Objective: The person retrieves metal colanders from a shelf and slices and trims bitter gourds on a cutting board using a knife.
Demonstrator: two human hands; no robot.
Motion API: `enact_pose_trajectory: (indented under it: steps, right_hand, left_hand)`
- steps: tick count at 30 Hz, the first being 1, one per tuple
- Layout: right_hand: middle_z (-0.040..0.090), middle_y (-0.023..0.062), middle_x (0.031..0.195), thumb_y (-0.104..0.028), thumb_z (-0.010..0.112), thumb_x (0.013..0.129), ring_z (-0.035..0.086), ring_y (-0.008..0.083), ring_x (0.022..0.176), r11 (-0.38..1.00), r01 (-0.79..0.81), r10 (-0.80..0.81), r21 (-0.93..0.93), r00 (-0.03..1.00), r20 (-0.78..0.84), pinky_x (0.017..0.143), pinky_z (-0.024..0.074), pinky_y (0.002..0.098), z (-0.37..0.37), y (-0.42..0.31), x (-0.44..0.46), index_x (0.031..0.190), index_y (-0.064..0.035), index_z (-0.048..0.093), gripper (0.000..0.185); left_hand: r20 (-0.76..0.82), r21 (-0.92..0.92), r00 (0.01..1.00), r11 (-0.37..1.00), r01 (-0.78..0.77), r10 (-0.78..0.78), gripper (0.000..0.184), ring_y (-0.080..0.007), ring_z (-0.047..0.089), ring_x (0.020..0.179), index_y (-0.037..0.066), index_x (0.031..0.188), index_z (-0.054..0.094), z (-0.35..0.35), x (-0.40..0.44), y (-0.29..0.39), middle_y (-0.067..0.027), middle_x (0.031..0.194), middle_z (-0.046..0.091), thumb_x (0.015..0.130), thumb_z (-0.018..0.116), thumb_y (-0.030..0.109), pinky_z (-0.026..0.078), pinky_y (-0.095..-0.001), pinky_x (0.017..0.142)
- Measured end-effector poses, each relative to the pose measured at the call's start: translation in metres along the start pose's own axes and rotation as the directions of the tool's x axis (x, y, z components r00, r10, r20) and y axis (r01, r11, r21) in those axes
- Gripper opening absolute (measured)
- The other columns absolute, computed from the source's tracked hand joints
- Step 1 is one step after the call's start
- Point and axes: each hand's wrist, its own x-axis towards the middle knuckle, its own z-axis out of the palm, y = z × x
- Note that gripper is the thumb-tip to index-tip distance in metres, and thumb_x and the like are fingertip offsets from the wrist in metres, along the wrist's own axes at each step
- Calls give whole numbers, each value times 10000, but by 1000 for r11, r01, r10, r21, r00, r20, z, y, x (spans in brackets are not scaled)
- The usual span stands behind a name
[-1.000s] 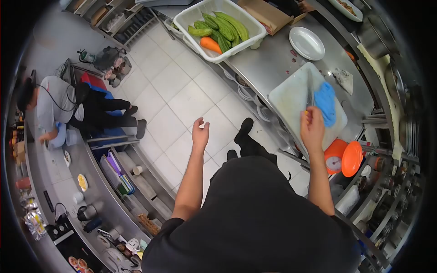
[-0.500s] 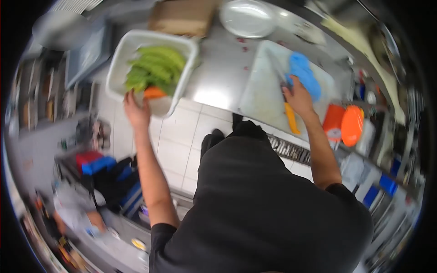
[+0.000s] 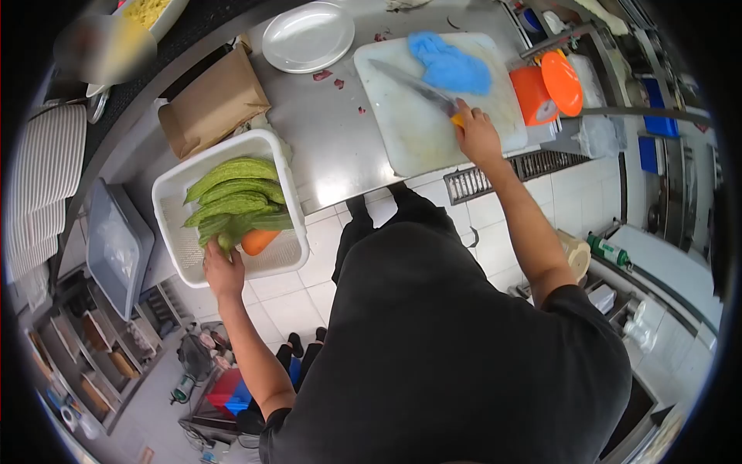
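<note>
My left hand [image 3: 224, 272] reaches over the near rim of a white plastic basket [image 3: 297, 224]. Its fingers are closed around the end of a long green ridged gourd [image 3: 229, 232]. Several similar gourds [image 3: 236, 188] lie beside it, with an orange vegetable [image 3: 258, 240], possibly a carrot, partly under them. On the white cutting board [image 3: 402, 143], my right hand [image 3: 478, 138] grips the yellow handle of a kitchen knife [image 3: 421, 87]. The blade points to the far left, flat over the board. A crumpled blue cloth [image 3: 452, 66] lies just beyond the knife.
A white oval plate [image 3: 308, 37] and an open cardboard box [image 3: 212, 102] stand at the back of the steel counter [image 3: 328, 147]. An orange kitchen scale [image 3: 533, 97] is right of the board. Dark red scraps [image 3: 322, 75] lie near the plate. A grey tub [image 3: 116, 243] stands left.
The view has turned, with the basket now lower and the board further left. My left hand has moved from the basket's rim onto a gourd. My right hand has settled around the knife handle.
</note>
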Motion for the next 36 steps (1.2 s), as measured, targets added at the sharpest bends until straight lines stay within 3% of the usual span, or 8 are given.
enact_pose_trajectory:
  steps: [8, 11, 16, 24, 30, 32, 33, 36]
  right_hand:
    - [646, 191, 1110, -192, 631, 956, 657, 413, 994, 973, -130, 141, 191, 989, -49, 827, 560, 515, -28, -45, -52, 1317, -105, 579, 375]
    - [642, 207, 1114, -204, 612, 984, 661, 437, 981, 957, -179, 215, 229, 966, -146, 811, 553, 540, -24, -41, -79, 1293, -96, 575, 329]
    - [637, 225, 1128, -223, 605, 1012, 664, 480, 949, 905, -368, 418, 216, 866, -275, 772, 550, 568, -17, 2, -113, 1328, -106, 561, 339]
    - [622, 224, 1128, -220, 595, 1026, 654, 478, 972, 865, -372, 455, 336, 864, -215, 795, 550, 557, -32, 55, -139, 1342, -100, 562, 339]
    - [629, 214, 1130, -188, 593, 1023, 644, 461, 1003, 818, -299, 398, 491, 911, -109, 824, 543, 542, -32, 103, -160, 1326, -79, 564, 324]
    - [633, 214, 1131, -179, 600, 1022, 640, 459, 1005, 788, -299, 384, 538, 922, -51, 830, 540, 530, -38, 117, -163, 1322, -65, 569, 323]
    - [634, 212, 1130, -179, 602, 1022, 641, 456, 1002, 786, -277, 367, 553, 928, -57, 831, 539, 526, -37, 125, -164, 1321, -65, 573, 321]
    - [638, 201, 1131, -184, 605, 1027, 645, 438, 993, 782, -207, 309, 588, 948, -77, 835, 539, 504, -38, 151, -164, 1319, -61, 584, 317]
  left_hand:
    - [-489, -223, 871, 972, -71, -49, 382, -368, 662, 921, -2, 1227, 566, -111, -8, 30, -208, 1056, 678, 949, 716, 213, 527, -433, 850]
    - [-427, -498, 901, 852, -164, -77, 393, -293, 666, 919, -8, 1221, 569, -144, -9, 66, -172, 1031, 664, 909, 728, 171, 533, -414, 830]
    - [-272, -619, 911, 668, -413, 311, 435, -299, 674, 892, -6, 1244, 569, -141, 3, 199, -161, 988, 667, 869, 725, 150, 539, -418, 837]
    - [163, -154, 978, 983, -104, 129, 602, -427, 671, 1117, -13, 1236, 566, 54, 116, 327, -256, 1239, 667, 883, 672, 463, 528, -495, 980]
    - [-121, 119, 989, 988, 100, -86, 820, -378, 583, 1298, 16, 1435, 508, 95, 116, 339, -260, 1328, 622, 847, 724, 546, 481, -505, 1062]
    - [-186, 12, 979, 996, -88, 89, 914, -395, 519, 1362, 26, 1519, 454, 74, 110, 389, -266, 1423, 560, 842, 740, 570, 428, -530, 1114]
    - [-299, -54, 862, 894, -444, 410, 932, -411, 483, 1402, 17, 1529, 447, 89, 120, 409, -266, 1516, 495, 844, 746, 573, 389, -521, 1158]
    - [-263, -160, 837, 834, -528, 479, 1008, -426, 375, 1496, 127, 1593, 408, 98, 123, 533, -240, 1618, 403, 818, 730, 686, 293, -518, 1235]
